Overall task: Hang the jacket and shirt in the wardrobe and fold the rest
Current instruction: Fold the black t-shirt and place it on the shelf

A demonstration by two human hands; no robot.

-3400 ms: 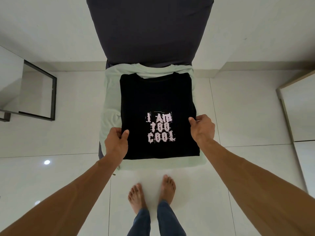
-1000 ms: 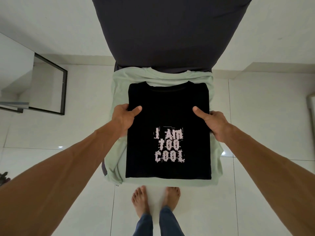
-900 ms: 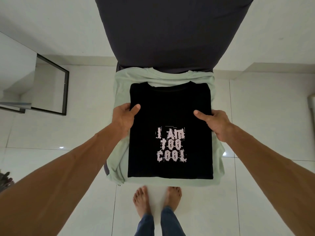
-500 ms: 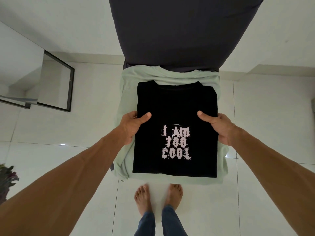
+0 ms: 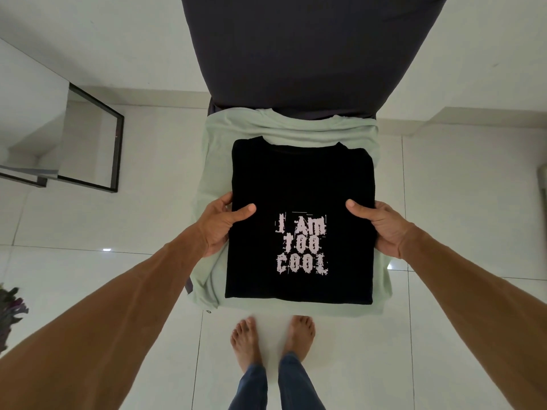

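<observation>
Lettering in pale pink, I AM TOO COOL, faces up on the folded black T-shirt (image 5: pixel 299 179). The shirt lies flat on a folded pale green garment (image 5: pixel 296 128) that covers the seat of a dark grey fabric-covered chair (image 5: pixel 310 54). Its hem end is near the seat's front edge and its collar is toward the backrest. The left hand (image 5: pixel 220 224) pinches the shirt's left edge and the right hand (image 5: pixel 381 229) its right edge, each with the thumb on top and fingers going under. The step looks like a crosswise fold or a lift of the bundle. Either way, both sides should rise together and level, so nothing folded underneath slips out and the green layer is not dragged. No wardrobe, basket or other container shows.
</observation>
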